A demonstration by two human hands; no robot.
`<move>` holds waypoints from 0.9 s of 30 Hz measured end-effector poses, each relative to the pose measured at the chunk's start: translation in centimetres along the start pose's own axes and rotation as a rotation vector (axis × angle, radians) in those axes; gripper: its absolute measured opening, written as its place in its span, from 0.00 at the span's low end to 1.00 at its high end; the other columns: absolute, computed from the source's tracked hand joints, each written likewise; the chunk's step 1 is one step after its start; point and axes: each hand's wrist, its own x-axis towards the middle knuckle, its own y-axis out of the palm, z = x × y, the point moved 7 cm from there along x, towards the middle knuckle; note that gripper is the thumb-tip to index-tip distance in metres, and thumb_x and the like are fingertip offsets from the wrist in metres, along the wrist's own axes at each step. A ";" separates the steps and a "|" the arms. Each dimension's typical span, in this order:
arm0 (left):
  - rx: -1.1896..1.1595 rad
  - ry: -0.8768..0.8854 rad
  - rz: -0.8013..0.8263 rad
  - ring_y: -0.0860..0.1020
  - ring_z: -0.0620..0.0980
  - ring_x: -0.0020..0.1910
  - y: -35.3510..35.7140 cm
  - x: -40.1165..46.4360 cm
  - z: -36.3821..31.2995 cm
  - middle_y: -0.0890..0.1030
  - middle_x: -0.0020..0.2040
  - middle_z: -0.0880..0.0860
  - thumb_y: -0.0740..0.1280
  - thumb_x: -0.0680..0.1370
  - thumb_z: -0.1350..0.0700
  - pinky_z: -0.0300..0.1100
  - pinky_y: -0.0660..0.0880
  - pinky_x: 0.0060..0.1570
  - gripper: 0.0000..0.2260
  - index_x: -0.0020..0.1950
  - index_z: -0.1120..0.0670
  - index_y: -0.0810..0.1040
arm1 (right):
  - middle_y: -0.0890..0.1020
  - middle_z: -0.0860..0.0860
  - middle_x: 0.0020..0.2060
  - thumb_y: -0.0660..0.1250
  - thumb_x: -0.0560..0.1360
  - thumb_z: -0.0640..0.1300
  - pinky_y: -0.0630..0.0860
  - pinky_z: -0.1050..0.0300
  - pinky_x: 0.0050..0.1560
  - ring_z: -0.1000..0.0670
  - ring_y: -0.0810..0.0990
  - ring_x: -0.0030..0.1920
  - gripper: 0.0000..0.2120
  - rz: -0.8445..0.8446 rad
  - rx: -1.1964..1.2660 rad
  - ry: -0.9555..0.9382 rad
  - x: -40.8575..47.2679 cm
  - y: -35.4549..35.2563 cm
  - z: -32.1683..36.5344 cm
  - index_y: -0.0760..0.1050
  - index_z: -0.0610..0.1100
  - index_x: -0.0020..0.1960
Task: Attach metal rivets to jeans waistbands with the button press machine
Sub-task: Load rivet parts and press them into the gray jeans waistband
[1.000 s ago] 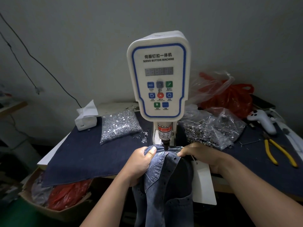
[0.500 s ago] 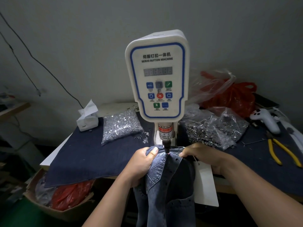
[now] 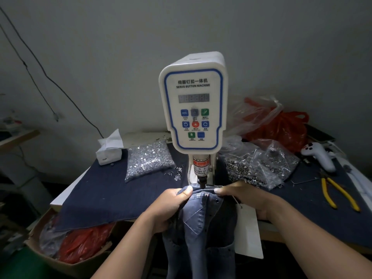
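Observation:
A white servo button machine (image 3: 192,109) stands on the table, its punch tip (image 3: 202,183) just above the jeans waistband. Blue jeans (image 3: 198,220) hang down from the machine's anvil over the table's front edge. My left hand (image 3: 173,206) grips the waistband left of the punch, thumb on top. To the right of the punch, my right hand (image 3: 241,198) pinches the waistband and holds it flat. Small rivets dot the denim below the waistband. A white paper tag (image 3: 248,236) hangs under my right wrist.
A bag of silver rivets (image 3: 150,160) lies left of the machine, more bags of metal parts (image 3: 259,168) to the right. Yellow pliers (image 3: 338,195), a white controller (image 3: 320,156), a red plastic bag (image 3: 281,127) and a tissue box (image 3: 109,151) sit on the dark cloth. A cardboard box (image 3: 66,250) stands below left.
Both hands have kept their hold on the waistband under the punch. The jeans barely shifted; the camera tilted slightly so the machine sits lower in view.

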 end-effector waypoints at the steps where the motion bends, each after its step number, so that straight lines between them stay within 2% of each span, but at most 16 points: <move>1: -0.039 -0.021 0.034 0.83 0.59 0.63 0.1 -0.4 0.3 0.85 0.60 0.61 0.64 0.86 0.47 0.55 0.77 0.66 0.16 0.63 0.56 0.85 | 0.85 0.39 0.56 0.74 0.73 0.56 0.80 0.49 0.61 0.41 0.85 0.58 0.21 0.011 0.005 -0.006 -0.2 0.3 0.1 0.85 0.40 0.57; 5: -0.150 -0.037 0.101 0.83 0.62 0.60 0.7 -1.7 0.0 0.83 0.61 0.67 0.65 0.85 0.49 0.51 0.81 0.58 0.17 0.62 0.62 0.84 | 0.86 0.42 0.56 0.72 0.75 0.54 0.77 0.48 0.66 0.43 0.84 0.59 0.20 0.024 -0.083 -0.029 -0.6 1.2 0.8 0.85 0.40 0.58; 9: -0.156 -0.011 0.096 0.82 0.60 0.60 1.0 -2.0 -1.6 0.82 0.63 0.66 0.65 0.85 0.50 0.48 0.80 0.56 0.17 0.66 0.60 0.82 | 0.87 0.43 0.54 0.68 0.79 0.47 0.79 0.55 0.58 0.43 0.85 0.57 0.14 -0.010 -0.088 -0.058 -0.5 1.1 1.9 0.85 0.39 0.57; 12: -0.129 -0.081 0.200 0.82 0.60 0.61 1.3 -3.3 -0.6 0.83 0.63 0.65 0.67 0.84 0.48 0.50 0.81 0.58 0.17 0.65 0.59 0.83 | 0.85 0.36 0.54 0.69 0.78 0.43 0.81 0.54 0.53 0.39 0.85 0.54 0.14 0.044 -0.045 -0.019 -1.3 0.8 1.0 0.83 0.33 0.57; 15: 0.218 -0.129 0.297 0.84 0.55 0.53 0.6 -4.7 0.2 0.86 0.54 0.59 0.74 0.78 0.41 0.52 0.80 0.58 0.18 0.55 0.56 0.86 | 0.85 0.35 0.51 0.71 0.74 0.42 0.81 0.55 0.47 0.41 0.86 0.47 0.14 0.154 0.006 0.019 -2.8 0.5 -0.4 0.83 0.33 0.55; 18: 0.674 -0.132 0.365 0.82 0.42 0.44 -0.5 -5.8 0.0 0.85 0.43 0.44 0.76 0.70 0.33 0.40 0.78 0.50 0.17 0.45 0.46 0.86 | 0.85 0.36 0.45 0.75 0.68 0.43 0.81 0.54 0.44 0.41 0.86 0.41 0.17 0.149 0.082 0.032 -3.6 -0.2 -1.8 0.83 0.32 0.52; 20: 0.756 -0.072 0.358 0.79 0.41 0.41 -0.9 -5.9 -0.4 0.82 0.40 0.42 0.77 0.68 0.34 0.40 0.73 0.47 0.17 0.43 0.47 0.85 | 0.85 0.36 0.43 0.75 0.66 0.41 0.81 0.54 0.44 0.41 0.85 0.40 0.18 0.151 0.115 0.032 -4.2 -0.5 -2.4 0.83 0.31 0.51; 21: 0.692 -0.025 0.334 0.78 0.43 0.42 -1.0 -5.9 -0.7 0.82 0.41 0.44 0.78 0.69 0.37 0.42 0.72 0.48 0.18 0.46 0.50 0.85 | 0.85 0.36 0.44 0.75 0.67 0.41 0.81 0.54 0.45 0.41 0.86 0.40 0.19 0.152 0.132 0.031 -4.3 -0.6 -2.4 0.82 0.29 0.53; 23: 0.368 0.060 0.290 0.80 0.49 0.51 -1.1 -5.7 -1.3 0.85 0.54 0.53 0.77 0.74 0.46 0.48 0.74 0.56 0.20 0.58 0.59 0.84 | 0.85 0.34 0.47 0.74 0.68 0.41 0.81 0.53 0.45 0.41 0.86 0.42 0.21 0.151 0.123 0.023 -4.4 -1.0 -2.1 0.81 0.29 0.56; 25: 0.072 0.126 0.289 0.80 0.55 0.61 -0.9 -5.6 -2.0 0.82 0.66 0.62 0.73 0.79 0.53 0.49 0.76 0.64 0.20 0.69 0.58 0.81 | 0.83 0.32 0.54 0.73 0.72 0.41 0.82 0.52 0.50 0.40 0.86 0.47 0.20 0.178 0.098 0.005 -4.5 -1.1 -1.3 0.80 0.30 0.59; 27: -0.065 0.153 0.304 0.80 0.57 0.65 -0.4 -5.4 -2.6 0.80 0.68 0.64 0.69 0.81 0.55 0.46 0.77 0.64 0.19 0.72 0.57 0.79 | 0.80 0.30 0.60 0.71 0.75 0.40 0.81 0.47 0.58 0.37 0.84 0.55 0.19 0.203 0.081 -0.005 -4.4 -1.2 -0.7 0.78 0.31 0.63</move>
